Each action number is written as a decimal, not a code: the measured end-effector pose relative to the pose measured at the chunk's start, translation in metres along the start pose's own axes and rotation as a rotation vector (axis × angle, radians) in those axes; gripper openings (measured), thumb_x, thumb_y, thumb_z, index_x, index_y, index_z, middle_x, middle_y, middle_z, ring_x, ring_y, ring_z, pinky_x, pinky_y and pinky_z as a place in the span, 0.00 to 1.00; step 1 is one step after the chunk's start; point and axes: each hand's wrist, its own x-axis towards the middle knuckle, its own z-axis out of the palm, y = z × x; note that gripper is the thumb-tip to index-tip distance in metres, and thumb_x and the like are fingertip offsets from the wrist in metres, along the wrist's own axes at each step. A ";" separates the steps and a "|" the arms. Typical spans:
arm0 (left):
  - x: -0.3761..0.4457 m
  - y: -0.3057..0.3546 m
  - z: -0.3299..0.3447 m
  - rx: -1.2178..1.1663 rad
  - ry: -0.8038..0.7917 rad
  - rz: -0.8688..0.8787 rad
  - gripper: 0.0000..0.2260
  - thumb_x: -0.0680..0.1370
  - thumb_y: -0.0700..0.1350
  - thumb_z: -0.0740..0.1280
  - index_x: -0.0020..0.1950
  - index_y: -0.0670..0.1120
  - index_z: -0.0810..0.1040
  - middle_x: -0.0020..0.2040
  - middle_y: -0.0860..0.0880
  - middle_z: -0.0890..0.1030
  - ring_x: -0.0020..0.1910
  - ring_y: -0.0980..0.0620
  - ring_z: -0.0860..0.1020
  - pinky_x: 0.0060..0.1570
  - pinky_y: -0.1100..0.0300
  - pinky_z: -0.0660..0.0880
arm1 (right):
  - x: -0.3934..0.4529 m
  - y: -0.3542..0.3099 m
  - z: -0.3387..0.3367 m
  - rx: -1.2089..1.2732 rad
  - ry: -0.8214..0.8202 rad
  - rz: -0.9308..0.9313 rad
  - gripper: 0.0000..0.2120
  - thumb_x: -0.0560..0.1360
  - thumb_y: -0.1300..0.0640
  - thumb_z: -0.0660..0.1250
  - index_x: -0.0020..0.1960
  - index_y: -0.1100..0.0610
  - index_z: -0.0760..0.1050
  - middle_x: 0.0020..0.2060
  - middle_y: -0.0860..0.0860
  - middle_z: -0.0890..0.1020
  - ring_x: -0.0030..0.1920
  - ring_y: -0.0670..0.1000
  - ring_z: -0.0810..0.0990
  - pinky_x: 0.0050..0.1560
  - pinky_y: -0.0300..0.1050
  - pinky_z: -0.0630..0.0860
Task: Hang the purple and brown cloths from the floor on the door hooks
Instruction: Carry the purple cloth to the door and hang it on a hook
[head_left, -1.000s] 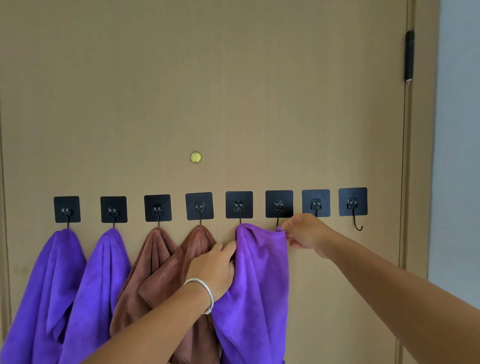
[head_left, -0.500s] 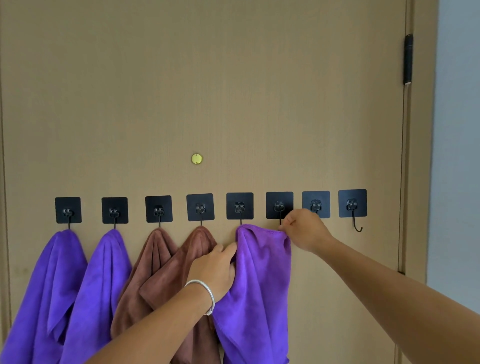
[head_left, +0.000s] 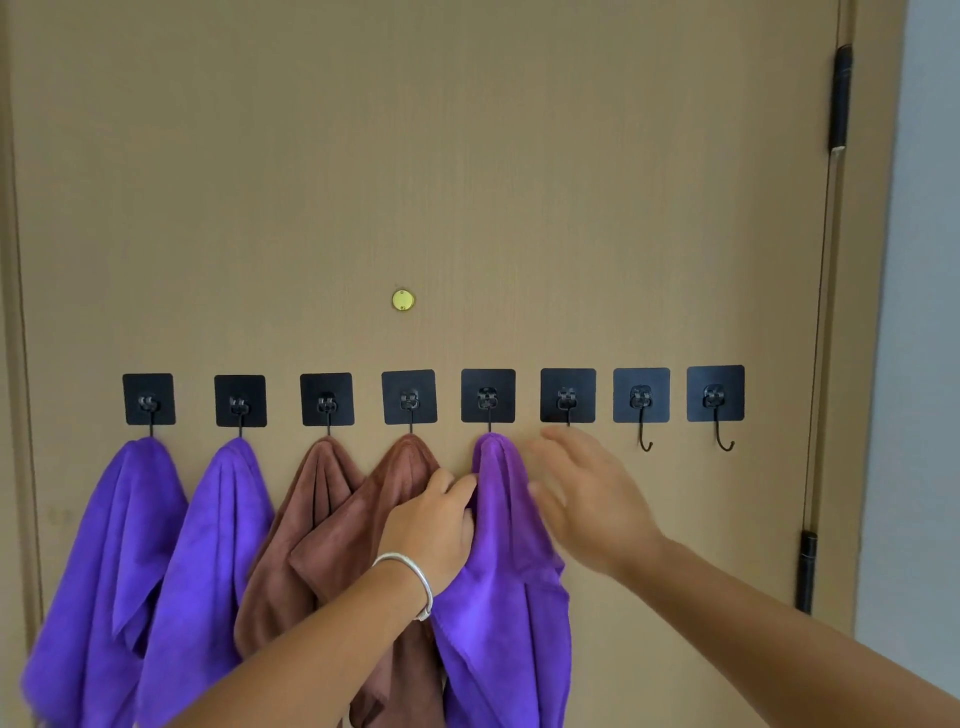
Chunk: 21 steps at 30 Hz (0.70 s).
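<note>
A row of black adhesive hooks runs across the tan door (head_left: 467, 182). Two purple cloths (head_left: 119, 561) (head_left: 208, 561) hang on the two leftmost hooks. Two brown cloths (head_left: 306, 525) (head_left: 395, 483) hang on the third and fourth. A third purple cloth (head_left: 504, 597) hangs from the fifth hook (head_left: 488, 397). My left hand (head_left: 436, 525), with a silver bangle at the wrist, grips this cloth's left edge. My right hand (head_left: 587, 493) is blurred, fingers spread, just right of the cloth and holding nothing. It covers the tip of the sixth hook (head_left: 568, 397).
The two rightmost hooks (head_left: 642, 410) (head_left: 716, 408) are bare. A brass peephole (head_left: 402, 300) sits above the row. Black hinges (head_left: 840, 98) (head_left: 806, 571) mark the door's right edge, with a pale wall (head_left: 924, 364) beyond.
My right hand has let go of the purple cloth's top right corner and opened, drawing down and away. The cloth has narrowed and now hangs from the fifth hook alone.
</note>
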 end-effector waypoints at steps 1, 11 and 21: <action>-0.001 -0.001 0.000 0.021 0.042 0.010 0.16 0.79 0.47 0.57 0.67 0.55 0.70 0.57 0.54 0.71 0.49 0.50 0.77 0.42 0.54 0.75 | -0.004 -0.007 0.009 -0.052 -0.045 -0.018 0.21 0.74 0.55 0.68 0.65 0.57 0.73 0.63 0.55 0.76 0.64 0.57 0.74 0.63 0.50 0.72; -0.029 0.017 0.033 -0.242 -0.092 -0.178 0.21 0.80 0.50 0.56 0.73 0.49 0.64 0.68 0.51 0.67 0.63 0.50 0.72 0.61 0.57 0.69 | -0.029 -0.018 0.051 -0.342 -0.136 0.087 0.28 0.71 0.59 0.49 0.64 0.66 0.75 0.64 0.61 0.76 0.65 0.61 0.74 0.61 0.57 0.75; -0.051 0.015 0.030 -0.483 -0.160 -0.229 0.20 0.78 0.44 0.58 0.71 0.50 0.68 0.66 0.51 0.74 0.64 0.52 0.72 0.65 0.57 0.67 | -0.043 -0.031 0.069 -0.063 -0.137 0.022 0.28 0.71 0.59 0.72 0.69 0.61 0.71 0.67 0.60 0.73 0.67 0.60 0.73 0.62 0.54 0.74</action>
